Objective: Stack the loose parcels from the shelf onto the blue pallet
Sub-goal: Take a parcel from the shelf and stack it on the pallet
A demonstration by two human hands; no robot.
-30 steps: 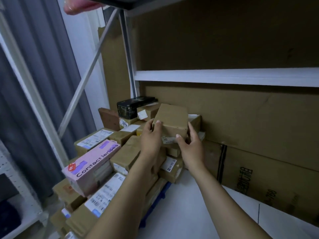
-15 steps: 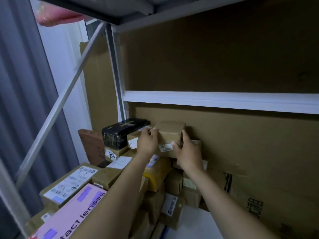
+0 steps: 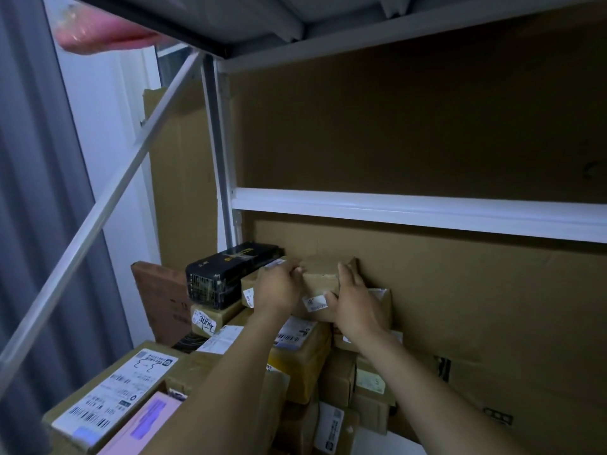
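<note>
Parcel, tilted a second ago, now lies flat between the fingers atop the stack. Left hand and right hand clasp its ends; release looks next.

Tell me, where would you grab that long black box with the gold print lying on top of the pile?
Probably by its near short end, coming from the front-left. The long black box with gold print lies flat, its length running away from the viewer. A brown cardboard parcel with a white label crowds its right side, so the near end looks the freest part.
</note>
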